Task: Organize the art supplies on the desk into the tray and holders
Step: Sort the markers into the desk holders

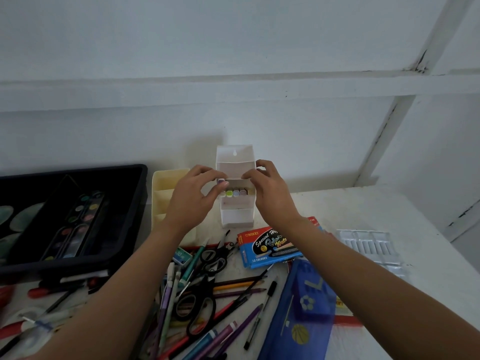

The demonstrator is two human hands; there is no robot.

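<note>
A white tiered holder (235, 213) stands against the wall at the back of the desk. A row of pastel-capped markers (235, 192) sits in its middle tier. My left hand (193, 197) reaches in from the left, its fingertips pinched on the leftmost marker in that row. My right hand (267, 189) rests its fingers on the holder's right edge and middle shelf. A cream holder (166, 188) stands just left of the white one. A black tray (78, 219) with watercolour palettes fills the left side.
Scissors (200, 305), pencils and pens (233, 300) lie heaped at the front centre. A blue colour-pencil box (267, 249) and a blue pencil case (304, 313) lie to the right. A clear plastic insert (368, 248) is at far right. Red-handled tools (39, 291) lie front left.
</note>
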